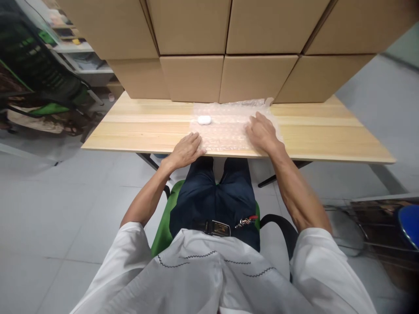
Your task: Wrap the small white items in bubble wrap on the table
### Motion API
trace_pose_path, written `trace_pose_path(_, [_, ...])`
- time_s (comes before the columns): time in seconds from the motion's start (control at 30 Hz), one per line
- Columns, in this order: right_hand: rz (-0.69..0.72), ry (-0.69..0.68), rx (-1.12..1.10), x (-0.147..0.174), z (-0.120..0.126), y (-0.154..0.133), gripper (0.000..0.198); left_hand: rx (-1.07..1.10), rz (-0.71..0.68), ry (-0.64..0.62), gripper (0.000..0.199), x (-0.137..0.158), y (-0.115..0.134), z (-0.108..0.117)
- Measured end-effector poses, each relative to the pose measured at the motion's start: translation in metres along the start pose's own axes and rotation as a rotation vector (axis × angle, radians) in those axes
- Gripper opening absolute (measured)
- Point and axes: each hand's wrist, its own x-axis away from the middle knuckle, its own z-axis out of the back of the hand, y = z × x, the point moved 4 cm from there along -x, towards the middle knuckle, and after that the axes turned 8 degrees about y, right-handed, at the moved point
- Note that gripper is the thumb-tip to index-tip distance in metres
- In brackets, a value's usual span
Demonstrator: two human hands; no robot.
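Note:
A sheet of clear bubble wrap [225, 134] lies spread on the wooden table, its far edge curling up slightly. On its left part rests a small white case with rounded ends [204, 120]. My left hand [188, 150] lies flat at the near left corner of the wrap, fingers stretched out, just below the case. Over the right part of the wrap is my right hand [262, 131], its fingers bent and a little apart, with the tips against the sheet. I see nothing held in either hand.
Stacked cardboard boxes [191, 76] form a wall along the back of the table [140, 126]. I sit on a green chair [163, 231] close to the front edge. A dark chair [36, 61] and white shelves [77, 48] stand at left; a blue round object [409, 222] is at far right.

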Motion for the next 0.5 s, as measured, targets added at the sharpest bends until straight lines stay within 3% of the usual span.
trace_pose_path(0.13, [0.274,-0.032,-0.186,-0.025,-0.017,-0.072,0.079,-0.05,0.036,0.034,0.066,0.003,0.005,-0.003])
trace_pose_path(0.27, [0.396,-0.08,-0.306,-0.052,-0.053,-0.126,0.075,-0.049,-0.043,0.039,0.083,0.021,0.022,-0.011])
trace_pose_path(0.37, [0.423,-0.092,-0.299,-0.058,-0.073,-0.14,0.068,-0.063,-0.145,0.057,0.075,0.034,0.04,-0.017])
trace_pose_path(0.5, [0.503,-0.036,-0.24,-0.05,-0.072,-0.139,0.061,-0.107,-0.266,0.091,0.059,0.034,0.062,-0.023])
